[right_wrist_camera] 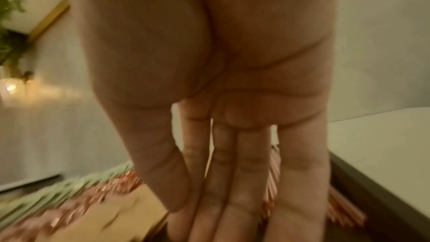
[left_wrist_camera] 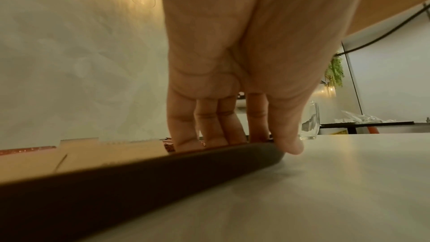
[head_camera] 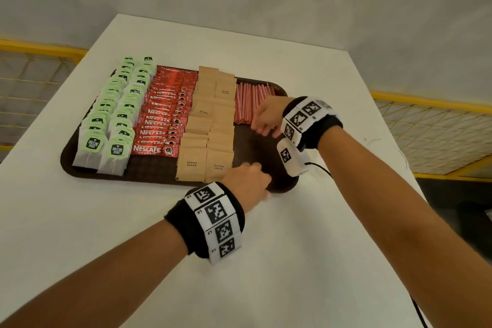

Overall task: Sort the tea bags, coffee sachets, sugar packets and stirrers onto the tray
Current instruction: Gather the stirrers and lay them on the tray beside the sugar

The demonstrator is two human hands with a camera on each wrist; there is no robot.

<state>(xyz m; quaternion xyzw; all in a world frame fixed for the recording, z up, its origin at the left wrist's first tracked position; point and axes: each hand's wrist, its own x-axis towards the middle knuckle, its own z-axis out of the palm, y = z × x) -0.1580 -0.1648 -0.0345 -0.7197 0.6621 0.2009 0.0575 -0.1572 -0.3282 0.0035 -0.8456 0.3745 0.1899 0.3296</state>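
Observation:
A dark brown tray (head_camera: 66, 165) lies on the white table. It carries two columns of green-tagged tea bags (head_camera: 111, 114), a column of red Nescafe sachets (head_camera: 162, 114), two columns of brown sugar packets (head_camera: 207, 136) and red stirrers (head_camera: 249, 104) at the back right. My left hand (head_camera: 259, 181) holds the tray's front rim (left_wrist_camera: 163, 168) near the right corner, fingers (left_wrist_camera: 209, 132) inside and thumb outside. My right hand (head_camera: 262, 128) hovers over the tray's bare right part, its straight fingers (right_wrist_camera: 232, 209) at the near ends of the stirrers (right_wrist_camera: 272, 181), holding nothing.
The table (head_camera: 346, 221) extends bare in front of and right of the tray. Yellow mesh railings (head_camera: 426, 125) run past both table sides. An empty glass (left_wrist_camera: 310, 122) shows beyond my left thumb. A black cable (head_camera: 323, 169) hangs from my right wrist.

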